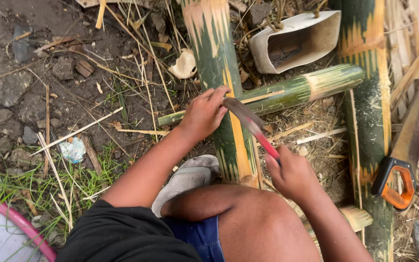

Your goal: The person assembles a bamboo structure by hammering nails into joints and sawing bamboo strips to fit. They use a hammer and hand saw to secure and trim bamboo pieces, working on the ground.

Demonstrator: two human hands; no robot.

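Note:
A thick green and yellow bamboo pole point(217, 63) lies lengthwise in front of me on the ground. My right hand point(293, 175) grips the red handle of a knife point(252, 123), whose blade lies slanted across the pole. My left hand point(204, 112) rests on the pole with its fingertips touching the back of the blade. A thinner split bamboo piece point(292, 92) lies crosswise under the blade area. My foot in a grey slipper point(186, 180) sits beside the pole.
A second thick bamboo pole point(369, 102) lies at the right, with a hand saw point(403, 160) with an orange and black handle leaning on it. A cut white plastic container point(297, 41) lies at the top. Stones, bamboo slivers and grass cover the dirt at left. A pink-rimmed basin point(10, 228) sits bottom left.

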